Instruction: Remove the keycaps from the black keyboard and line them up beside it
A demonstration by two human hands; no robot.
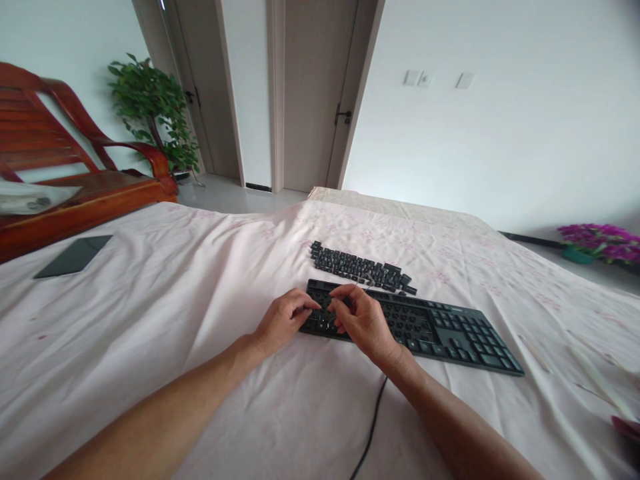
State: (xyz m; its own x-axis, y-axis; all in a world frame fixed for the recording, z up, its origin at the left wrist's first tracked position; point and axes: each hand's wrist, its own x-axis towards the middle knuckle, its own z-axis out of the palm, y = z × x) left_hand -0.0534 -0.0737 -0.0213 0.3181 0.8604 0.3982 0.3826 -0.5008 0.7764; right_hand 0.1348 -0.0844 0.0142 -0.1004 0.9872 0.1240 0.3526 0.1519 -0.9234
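- Two bare hands meet over the left end of a black keyboard [425, 327], which lies at a slant on a pale, pink-patterned cloth [240, 267], its right end nearer than its left.
- Left hand [287, 320]: thumb and forefinger are brought close together at the keyboard's left end; whether they pinch anything small cannot be told.
- Right hand [363, 323]: fingers curl toward the thumb above the keys, just beside the left hand; its grip is partly hidden, so what it pinches, if anything, cannot be told.
- One thin, wire-like piece [369, 280] shows just beyond the right hand's knuckles.
- Bare key seats show across much of the keyboard's main block, while keys stand on the number pad at its right.
- Many loose black keycaps [355, 265] lie in packed rows on the cloth, just beyond the keyboard.
- A black cable [373, 427] runs along the near side, by the right forearm.
- Far left, a dark flat panel [75, 257] lies near a wooden bench [110, 183].
- Several slim sticks [535, 353] lie at the right.
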